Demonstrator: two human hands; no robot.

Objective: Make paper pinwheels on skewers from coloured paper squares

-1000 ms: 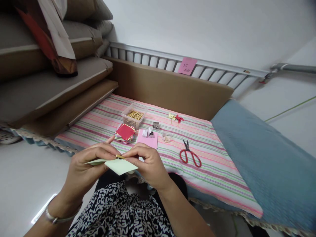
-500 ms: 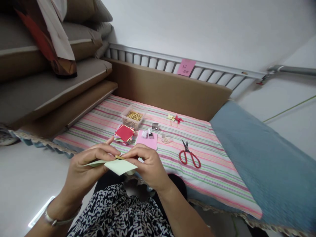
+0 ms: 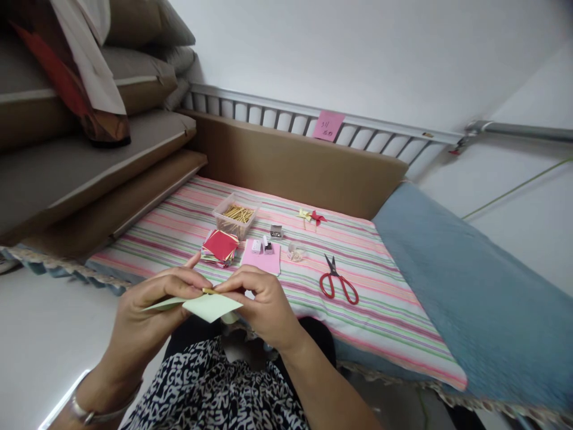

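Your forearms (image 3: 320, 370) run off the bottom edge. Your left hand (image 3: 139, 316) points toward two o'clock, your right hand (image 3: 265, 304) toward ten, both pinched nearly closed on the pale green paper (image 3: 212, 307), whose middle they hide. It sits roughly nine o'clock from the red scissors (image 3: 333, 273); one flap points to nine. The yellow stick (image 3: 208, 291), mostly finger-covered, lies nine-to-three.

Left hand (image 3: 142, 315) and right hand (image 3: 268, 304) hold green paper (image 3: 212, 306).
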